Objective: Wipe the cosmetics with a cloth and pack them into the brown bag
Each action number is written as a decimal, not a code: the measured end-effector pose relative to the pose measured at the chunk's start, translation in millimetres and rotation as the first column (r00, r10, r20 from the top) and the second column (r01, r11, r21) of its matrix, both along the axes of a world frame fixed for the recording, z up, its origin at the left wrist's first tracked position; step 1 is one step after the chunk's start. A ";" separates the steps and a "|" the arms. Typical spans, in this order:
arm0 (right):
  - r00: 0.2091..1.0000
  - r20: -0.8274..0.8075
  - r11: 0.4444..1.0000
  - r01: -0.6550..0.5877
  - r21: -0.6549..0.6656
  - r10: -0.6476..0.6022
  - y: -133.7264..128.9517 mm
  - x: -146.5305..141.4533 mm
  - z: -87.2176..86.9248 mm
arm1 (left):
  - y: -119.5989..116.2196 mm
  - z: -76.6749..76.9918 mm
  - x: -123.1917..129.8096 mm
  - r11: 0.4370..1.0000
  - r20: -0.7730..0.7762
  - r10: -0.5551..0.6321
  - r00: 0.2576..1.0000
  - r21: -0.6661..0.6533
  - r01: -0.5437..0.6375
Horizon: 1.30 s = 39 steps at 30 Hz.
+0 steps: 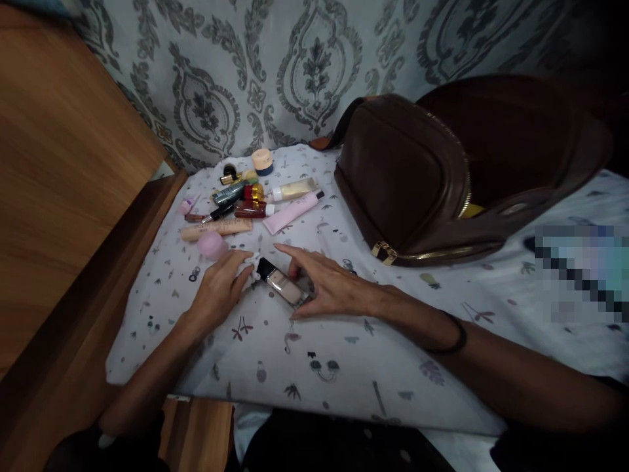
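Note:
My left hand (221, 285) is closed, with a crumpled white tissue (252, 264) pinched in its fingers. The tissue touches the black cap of a glass foundation bottle (284, 286), which lies tilted on the printed cloth. Around the bottle's base end, my right hand (334, 283) has its thumb and index finger spread wide. Whether its thumb touches the glass is hard to see. Just beyond my left hand sits a round pink item (212, 245). Behind it are a peach tube (216, 229), a pink tube (292, 213) and a bottle of dark red liquid (253, 209).
A brown leather bag (403, 170) stands unzipped at the right. Farther back are a cream-lidded jar (262, 162), a clear tube (295, 189) and several small cosmetics. A wooden panel (63, 164) borders the left side; a patterned curtain (255, 72) hangs behind.

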State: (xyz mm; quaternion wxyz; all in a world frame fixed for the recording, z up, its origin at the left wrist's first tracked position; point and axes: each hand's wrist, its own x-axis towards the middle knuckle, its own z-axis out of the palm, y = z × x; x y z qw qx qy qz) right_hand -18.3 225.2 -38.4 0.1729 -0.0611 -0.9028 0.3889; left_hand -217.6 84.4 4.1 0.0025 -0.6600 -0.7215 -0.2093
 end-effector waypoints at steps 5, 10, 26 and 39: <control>1.000 -0.027 1.000 0.003 0.004 -0.003 0.5 -0.4 -2.2 | 6.8 -2.8 13.6 1.000 -0.166 0.003 0.986 0.005 -0.002; 0.999 -0.044 1.000 0.000 0.005 0.000 0.5 0.0 -4.1 | 6.3 -0.6 29.5 0.999 -0.223 -0.021 0.975 -0.037 0.013; 0.999 -0.045 1.000 0.000 0.029 0.002 -1.3 0.1 -5.4 | -10.4 3.5 80.1 0.952 -0.256 -0.304 0.918 -0.126 0.280; 0.976 0.136 0.969 -0.139 -0.204 0.168 21.8 11.5 30.5 | -35.1 -3.6 65.3 0.915 -0.032 -0.401 0.915 -0.060 0.399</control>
